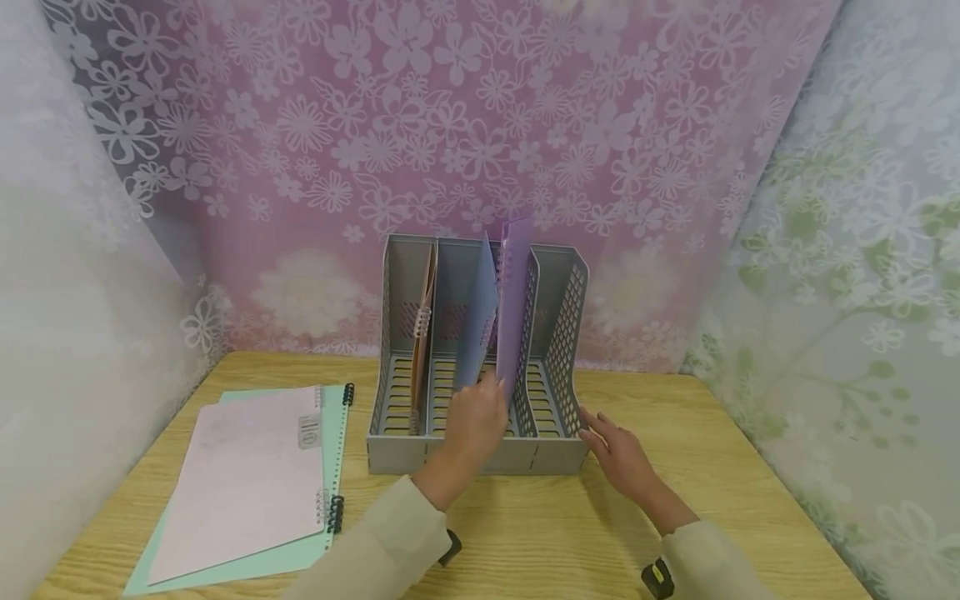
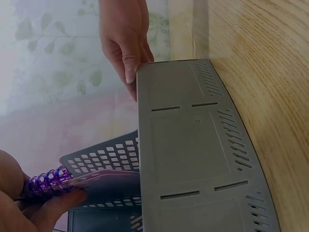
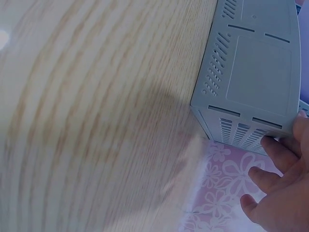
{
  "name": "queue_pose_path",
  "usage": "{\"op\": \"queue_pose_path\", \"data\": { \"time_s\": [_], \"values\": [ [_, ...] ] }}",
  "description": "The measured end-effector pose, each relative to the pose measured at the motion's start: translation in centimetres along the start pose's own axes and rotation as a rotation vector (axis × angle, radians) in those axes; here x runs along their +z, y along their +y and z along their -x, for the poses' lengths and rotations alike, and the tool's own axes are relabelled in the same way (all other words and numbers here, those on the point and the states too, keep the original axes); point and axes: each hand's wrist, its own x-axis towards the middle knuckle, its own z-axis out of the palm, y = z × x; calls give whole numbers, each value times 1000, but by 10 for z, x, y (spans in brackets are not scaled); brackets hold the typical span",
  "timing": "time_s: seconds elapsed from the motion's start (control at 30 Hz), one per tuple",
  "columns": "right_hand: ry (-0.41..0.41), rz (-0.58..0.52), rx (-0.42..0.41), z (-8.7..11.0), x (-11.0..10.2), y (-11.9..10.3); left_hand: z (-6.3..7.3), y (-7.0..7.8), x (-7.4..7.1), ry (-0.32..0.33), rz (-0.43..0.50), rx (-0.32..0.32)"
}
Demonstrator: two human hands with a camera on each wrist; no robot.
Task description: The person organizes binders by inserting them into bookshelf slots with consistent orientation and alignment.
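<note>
A grey file rack (image 1: 480, 455) with upright dividers stands on the table. My left hand (image 1: 477, 417) pinches the coiled edge of a purple spiral notebook (image 1: 515, 308), which stands upright in the rack against a perforated divider. Its purple coil (image 2: 48, 183) shows between thumb and fingers in the left wrist view. Just left of it leans a blue notebook (image 1: 477, 312), its lower end hidden behind my hand. A brown spiral notebook (image 1: 421, 358) stands in the leftmost slot. My right hand (image 1: 621, 454) rests on the rack's front right corner, fingers spread along the outer side.
On the table's left lies a pale pink notebook (image 1: 247, 483) on top of a mint green one (image 1: 217, 579) with black coils. The rightmost slot (image 1: 546, 408) shows its slotted floor. A pink flowered curtain (image 1: 465, 150) hangs close behind the rack, with pale curtains on both sides.
</note>
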Motion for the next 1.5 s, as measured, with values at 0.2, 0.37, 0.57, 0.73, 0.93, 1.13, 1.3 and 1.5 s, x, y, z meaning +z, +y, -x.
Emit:
{"op": "queue_pose_path", "data": {
  "time_s": [0.2, 0.37, 0.57, 0.73, 0.93, 1.13, 1.3, 1.5],
  "values": [
    [1, -15, -3, 1, 0, 1, 0, -3, 8, -3, -8, -21],
    [19, -27, -14, 0, 0, 1, -1, -3, 11, 1, -4, 3],
    [24, -24, -28, 1, 2, 0, -3, -5, 15, 12, -10, -2],
    [29, -16, -17, 1, 3, -1, -4, -8, 19, 10, 9, -16],
    [30, -20, -16, 1, 4, -3, -8, -12, 24, 34, 12, 20],
    [22, -6, 0, 1, 4, -2, -10, -13, 30, 44, -41, 42],
    [14, -9, 7, 0, 4, 0, -11, -14, 34, 58, -58, 44],
    [15, -18, -1, 2, 4, -1, -8, -16, 40, 78, -81, 17]
  ]
}}
